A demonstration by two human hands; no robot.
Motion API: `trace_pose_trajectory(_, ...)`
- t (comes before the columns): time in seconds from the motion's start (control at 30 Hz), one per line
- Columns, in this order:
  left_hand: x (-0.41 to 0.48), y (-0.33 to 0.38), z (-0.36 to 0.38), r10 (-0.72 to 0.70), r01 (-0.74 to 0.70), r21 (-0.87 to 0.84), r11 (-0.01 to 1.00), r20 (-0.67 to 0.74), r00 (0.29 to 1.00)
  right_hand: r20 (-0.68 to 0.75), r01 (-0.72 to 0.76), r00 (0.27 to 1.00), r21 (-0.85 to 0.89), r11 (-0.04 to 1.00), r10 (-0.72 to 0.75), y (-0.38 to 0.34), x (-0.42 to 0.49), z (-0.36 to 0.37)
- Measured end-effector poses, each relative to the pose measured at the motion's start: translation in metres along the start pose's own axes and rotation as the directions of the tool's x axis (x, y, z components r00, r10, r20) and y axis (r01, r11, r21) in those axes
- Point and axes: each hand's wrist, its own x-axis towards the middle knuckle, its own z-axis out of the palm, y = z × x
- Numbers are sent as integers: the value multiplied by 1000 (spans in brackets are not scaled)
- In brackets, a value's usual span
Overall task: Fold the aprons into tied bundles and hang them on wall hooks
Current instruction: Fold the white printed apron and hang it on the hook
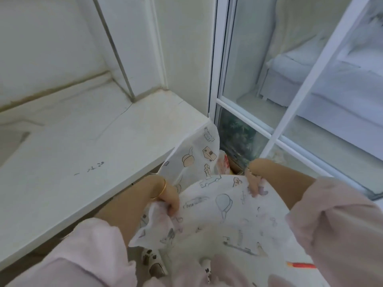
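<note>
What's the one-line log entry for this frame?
stage: no bundle yet | left hand: grips apron edge | right hand: grips opposite edge | apron: held up, spread between hands, beside white ledge

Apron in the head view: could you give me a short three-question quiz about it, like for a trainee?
1. True or false: the apron is already tied into a bundle.
2. Which wrist wears the gold bangle? A left, B right.
3. Fill in: the apron is held by ___ hands.
Key: 1 false, it is spread open. 2 A. 3 two, the left hand and the right hand.
</note>
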Motion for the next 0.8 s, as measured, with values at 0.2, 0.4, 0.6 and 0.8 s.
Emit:
trace_pose_trajectory(0.2, -19, -4, -36, 165, -122, -324, 938, 110, 980, -506, -8, 855, 215, 977, 118, -4, 12, -27)
trace_pose_trajectory(0.4, 1, 11, -1, 78, -50, -153, 987, 182, 980, -541, 71, 838, -20, 997, -70, -10, 10, -29)
trace_pose_trajectory(0.6, -7, -8, -5, 81, -79, -185, 980, 5, 997, -44, 83, 995, -129, 988, -90, 0, 22, -21)
trace_pose_trajectory(0.8, -29, -17, -55, 180, -281, -69, 957, -618, 765, -646, 104, 762, 192, 976, 46, -3, 10, -41)
